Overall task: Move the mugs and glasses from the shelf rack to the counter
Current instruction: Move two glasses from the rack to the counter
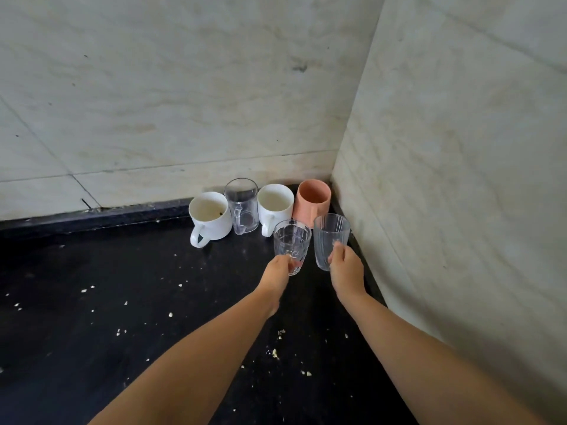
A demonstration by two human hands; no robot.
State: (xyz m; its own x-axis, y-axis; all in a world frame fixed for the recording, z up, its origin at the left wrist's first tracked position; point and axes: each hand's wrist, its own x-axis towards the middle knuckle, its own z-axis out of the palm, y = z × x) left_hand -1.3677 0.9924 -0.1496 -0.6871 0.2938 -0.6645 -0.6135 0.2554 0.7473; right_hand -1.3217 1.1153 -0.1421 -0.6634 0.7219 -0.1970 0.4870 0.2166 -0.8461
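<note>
Corner of a black surface point(122, 286) where two pale marble walls point(184, 102) meet. Four vessels stand upright in a row against the back wall, running from about ten o'clock toward one o'clock of the hands: a white mug point(210, 217) with its handle turned toward the viewer, a clear glass mug point(242, 205), a second white mug point(274, 208), and a pink cup point(312, 200) nearest the corner. In front of that row, the left hand point(277, 268) grips a short faceted glass point(291, 246) near its base, fingers closed on the lower wall at its seven o'clock side. The right hand point(345, 266) grips a taller ribbed glass point(330, 240), fingers wrapped round its lower right side at roughly five o'clock. The two glasses stand upright, just beside one another; whether their bases touch the surface cannot be told. Pale crumbs point(276, 352) are scattered over the surface between and around the forearms.
</note>
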